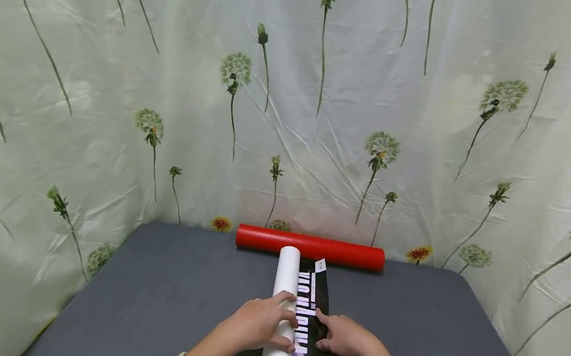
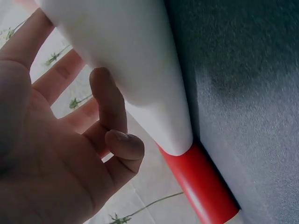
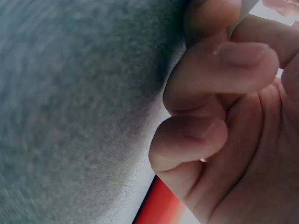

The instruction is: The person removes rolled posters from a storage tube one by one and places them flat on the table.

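A poster lies lengthwise on the grey table, its left part a white roll (image 1: 287,274) and its right part a flat black strip (image 1: 322,291) with large white lettering and purple streaks. Over the roll reaches my left hand (image 1: 263,322), fingers bent across its top toward the print. In the left wrist view, two curled fingers (image 2: 110,100) show beside the white roll (image 2: 140,60). At the strip's right edge, my right hand (image 1: 348,338) pinches the poster, thumb on the printed face. Its other fingers (image 3: 196,135) are curled close over the table in the right wrist view.
A red tube (image 1: 311,247) lies crosswise at the table's back edge, just beyond the far end of the poster. Behind the grey table (image 1: 168,289) hangs a pale curtain (image 1: 197,70) printed with dandelions.
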`<state>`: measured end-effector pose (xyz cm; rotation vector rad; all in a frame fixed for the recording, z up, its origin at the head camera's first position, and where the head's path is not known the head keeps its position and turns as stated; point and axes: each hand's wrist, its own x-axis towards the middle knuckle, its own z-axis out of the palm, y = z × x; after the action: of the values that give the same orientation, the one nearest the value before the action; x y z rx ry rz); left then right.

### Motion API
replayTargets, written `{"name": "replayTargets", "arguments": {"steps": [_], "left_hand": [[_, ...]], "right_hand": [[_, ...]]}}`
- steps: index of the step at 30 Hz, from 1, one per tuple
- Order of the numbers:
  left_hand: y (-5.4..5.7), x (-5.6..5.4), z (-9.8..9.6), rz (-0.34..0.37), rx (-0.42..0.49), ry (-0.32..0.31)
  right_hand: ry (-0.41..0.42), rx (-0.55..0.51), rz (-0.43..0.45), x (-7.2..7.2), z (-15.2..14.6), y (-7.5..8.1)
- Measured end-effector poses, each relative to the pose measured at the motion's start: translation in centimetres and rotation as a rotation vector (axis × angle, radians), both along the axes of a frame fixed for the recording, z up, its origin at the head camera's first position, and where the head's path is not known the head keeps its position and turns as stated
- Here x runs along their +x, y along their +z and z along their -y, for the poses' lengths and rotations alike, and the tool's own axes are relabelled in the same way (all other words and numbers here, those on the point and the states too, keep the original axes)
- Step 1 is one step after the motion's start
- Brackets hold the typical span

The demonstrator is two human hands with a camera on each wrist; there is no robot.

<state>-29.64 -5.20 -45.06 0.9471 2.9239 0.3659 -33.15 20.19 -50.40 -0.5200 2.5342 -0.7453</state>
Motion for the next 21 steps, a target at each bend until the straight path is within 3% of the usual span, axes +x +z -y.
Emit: {"name": "replayTargets", "arguments": {"steps": [2,6,15,21], "left_hand": [[-0.1,0.0,0.2,0.000,-0.006,-0.006],[0.3,-0.2,0.7,-0.004,-0.013,-0.004],[0.6,-0.5,1.1,-0.001,-0.014,-0.031],[0.4,-0.3,1.2,-0.060,-0.045,-0.014]], "right_hand": [[-0.012,-0.015,0.022,1.1,0.4,1.4],[-0.017,-0.047,0.048,1.6,0.6,2.7],[-0.051,-0.082,0.041,1.8,0.4,2.8],[-0.066,-0.054,0.028,2.0,0.8,3.1]]}}
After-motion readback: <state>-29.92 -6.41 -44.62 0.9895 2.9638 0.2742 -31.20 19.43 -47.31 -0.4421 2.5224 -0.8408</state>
